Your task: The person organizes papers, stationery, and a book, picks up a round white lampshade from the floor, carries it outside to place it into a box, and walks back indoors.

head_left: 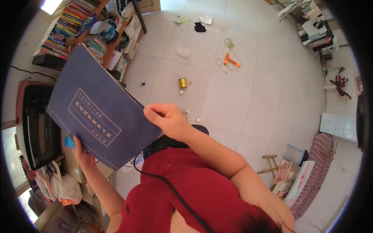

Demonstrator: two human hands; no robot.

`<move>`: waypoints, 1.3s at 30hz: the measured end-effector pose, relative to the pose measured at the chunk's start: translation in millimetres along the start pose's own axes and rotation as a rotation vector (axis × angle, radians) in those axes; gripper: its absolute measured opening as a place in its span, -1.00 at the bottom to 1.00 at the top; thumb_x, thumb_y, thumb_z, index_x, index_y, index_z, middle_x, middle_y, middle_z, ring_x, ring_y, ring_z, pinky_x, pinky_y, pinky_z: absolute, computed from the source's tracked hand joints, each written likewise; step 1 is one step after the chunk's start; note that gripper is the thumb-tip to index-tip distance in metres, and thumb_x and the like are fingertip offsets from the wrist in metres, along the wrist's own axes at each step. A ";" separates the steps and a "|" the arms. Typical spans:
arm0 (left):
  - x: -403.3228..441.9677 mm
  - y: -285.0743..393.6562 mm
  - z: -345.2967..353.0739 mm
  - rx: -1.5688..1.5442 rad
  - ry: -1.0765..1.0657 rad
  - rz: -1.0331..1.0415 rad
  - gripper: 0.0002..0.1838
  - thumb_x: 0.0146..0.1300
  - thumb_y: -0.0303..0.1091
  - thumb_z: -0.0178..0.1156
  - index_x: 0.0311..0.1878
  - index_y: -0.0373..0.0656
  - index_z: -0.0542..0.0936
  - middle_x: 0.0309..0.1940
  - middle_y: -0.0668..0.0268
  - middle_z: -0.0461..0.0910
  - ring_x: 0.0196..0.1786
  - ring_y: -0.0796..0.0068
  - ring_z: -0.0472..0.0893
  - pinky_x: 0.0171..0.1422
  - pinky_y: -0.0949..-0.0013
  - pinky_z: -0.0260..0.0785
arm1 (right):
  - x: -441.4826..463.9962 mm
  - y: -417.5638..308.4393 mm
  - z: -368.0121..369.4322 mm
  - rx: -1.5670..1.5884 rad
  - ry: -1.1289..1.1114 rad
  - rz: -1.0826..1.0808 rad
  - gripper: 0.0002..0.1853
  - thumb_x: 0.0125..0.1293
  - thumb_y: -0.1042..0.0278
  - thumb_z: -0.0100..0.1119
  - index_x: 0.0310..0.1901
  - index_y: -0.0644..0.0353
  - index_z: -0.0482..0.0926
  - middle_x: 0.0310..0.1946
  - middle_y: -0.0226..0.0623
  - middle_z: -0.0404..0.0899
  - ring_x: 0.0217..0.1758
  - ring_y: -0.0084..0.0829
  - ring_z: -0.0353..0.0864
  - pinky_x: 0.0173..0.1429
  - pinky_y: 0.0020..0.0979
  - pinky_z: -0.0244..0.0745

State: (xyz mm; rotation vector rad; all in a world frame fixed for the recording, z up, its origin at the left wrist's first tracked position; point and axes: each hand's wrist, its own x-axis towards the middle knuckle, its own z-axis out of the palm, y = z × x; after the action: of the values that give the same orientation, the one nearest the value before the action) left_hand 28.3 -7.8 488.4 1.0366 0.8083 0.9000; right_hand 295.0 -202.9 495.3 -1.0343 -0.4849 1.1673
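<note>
Cluttered home room, packed bookshelf (62,29), oven (38,124), tiled floor (155,77)

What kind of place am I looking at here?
Probably a lived-in room in a home. The signs are rows of books on shelving, what looks like a countertop oven nearby, and an orange-handled cord lying loose on the tiled floor.

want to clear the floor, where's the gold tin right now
In the head view, the gold tin is on the tiled floor, upper middle, left of the orange handles and beside a small white piece.
</note>
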 end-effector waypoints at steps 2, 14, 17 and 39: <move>2.3 -6.6 -11.4 -0.072 -0.010 -0.058 -0.45 0.42 -0.03 0.00 0.25 -0.29 0.34 0.05 0.12 0.53 0.01 0.29 0.61 0.09 0.29 0.52 | -4.3 10.4 6.0 0.106 0.032 0.026 -0.75 0.42 0.21 0.09 -0.16 0.24 0.60 -0.42 -0.59 0.54 -0.44 -0.82 0.39 -0.41 -0.70 0.26; 24.6 -104.1 -18.7 -0.671 -0.351 -0.277 -0.34 0.36 0.19 -0.07 0.35 -0.07 0.32 0.22 0.23 0.46 0.22 0.22 0.49 0.31 0.11 0.35 | -13.2 -15.4 38.1 0.035 -0.272 0.120 -0.75 0.40 0.43 0.05 0.07 0.25 0.52 -0.21 -0.39 0.63 -0.19 -0.66 0.56 -0.04 -0.56 0.48; 39.2 -123.4 -19.3 -0.675 -0.503 -0.263 -0.52 0.44 -0.08 -0.08 0.30 -0.13 0.38 -0.18 0.36 0.56 -0.11 0.46 0.48 -0.01 0.32 0.29 | -27.2 -45.6 61.1 -0.322 -0.280 0.033 -0.80 0.35 0.46 0.12 -0.02 0.26 0.58 -0.26 -0.41 0.64 -0.21 -0.69 0.52 -0.05 -0.58 0.45; -6.5 -93.3 50.5 -0.909 -0.380 -0.336 -0.61 0.37 -0.12 0.04 0.11 -0.19 0.47 -0.26 0.38 0.51 -0.16 0.53 0.46 -0.07 0.45 0.31 | -3.2 17.1 45.6 0.436 -0.035 0.198 -0.62 0.46 0.24 -0.11 0.13 0.33 0.45 0.04 -0.21 0.58 0.04 -0.36 0.60 0.12 -0.32 0.52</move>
State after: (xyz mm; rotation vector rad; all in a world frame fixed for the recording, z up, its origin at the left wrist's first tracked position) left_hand 91.4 -54.2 416.6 0.2351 0.1774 0.6353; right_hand 249.7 -186.8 503.1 -0.6934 -0.1426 1.3937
